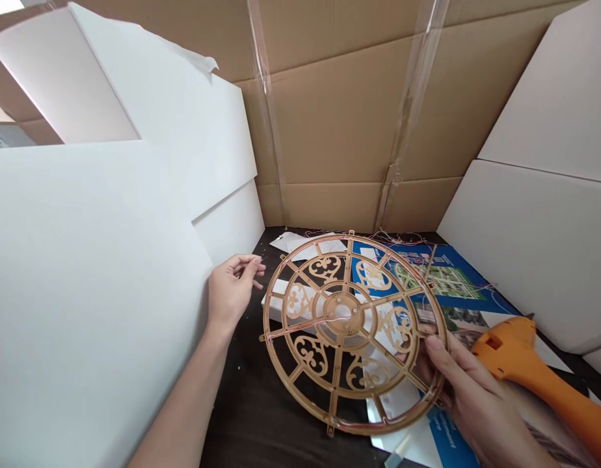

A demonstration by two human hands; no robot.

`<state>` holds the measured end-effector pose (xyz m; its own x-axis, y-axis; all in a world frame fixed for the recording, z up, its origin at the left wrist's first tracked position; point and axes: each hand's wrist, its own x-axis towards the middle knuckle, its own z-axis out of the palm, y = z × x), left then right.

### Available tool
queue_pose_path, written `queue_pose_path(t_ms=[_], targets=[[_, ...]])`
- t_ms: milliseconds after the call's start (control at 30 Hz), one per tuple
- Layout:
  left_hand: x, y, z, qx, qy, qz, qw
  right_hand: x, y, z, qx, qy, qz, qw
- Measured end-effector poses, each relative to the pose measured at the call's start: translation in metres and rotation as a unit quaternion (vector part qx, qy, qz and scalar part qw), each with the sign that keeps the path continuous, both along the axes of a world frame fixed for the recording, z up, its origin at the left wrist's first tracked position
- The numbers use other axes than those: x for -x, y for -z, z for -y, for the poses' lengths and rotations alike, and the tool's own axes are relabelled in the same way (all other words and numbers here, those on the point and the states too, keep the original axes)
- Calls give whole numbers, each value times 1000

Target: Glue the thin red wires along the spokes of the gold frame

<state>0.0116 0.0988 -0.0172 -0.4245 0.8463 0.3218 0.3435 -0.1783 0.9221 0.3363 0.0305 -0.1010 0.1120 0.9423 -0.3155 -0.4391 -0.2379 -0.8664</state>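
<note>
A white board (134, 227) closes the table's (239, 396) left edge, a second board (544, 227) the right, cardboard (330, 130) the far one. The wheel (332, 305) in the right hand (476, 390) bars the middle; an orange glue gun (539, 372) obstructs the near right side. Free room runs up the near left part, between left arm (183, 396) and wheel, narrowing at the left hand (232, 289).
</note>
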Motion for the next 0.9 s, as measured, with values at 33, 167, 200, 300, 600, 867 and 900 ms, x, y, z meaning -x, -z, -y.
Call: queue_pose_path(t_ms=[33,167,200,300,600,867,900], targets=[[-1,1,1,-5,-3,-8,1000,0,0,0,-2,0,1,1000],[-5,5,5,8,19,-45,999,0,-2,-1,10,7,5,1000],[-6,5,6,13,24,-52,998,0,-2,-1,9,15,9,1000],[-8,8,7,15,24,-65,998,2,-5,-2,2,37,10,999],[-12,14,4,23,77,-68,994,9,-25,-1,17,42,13,999],[-17,5,12,14,98,-112,989,8,-24,0,13,32,-16,999],[-17,5,12,14,98,-115,988,8,-23,-1,8,26,-13,1000]])
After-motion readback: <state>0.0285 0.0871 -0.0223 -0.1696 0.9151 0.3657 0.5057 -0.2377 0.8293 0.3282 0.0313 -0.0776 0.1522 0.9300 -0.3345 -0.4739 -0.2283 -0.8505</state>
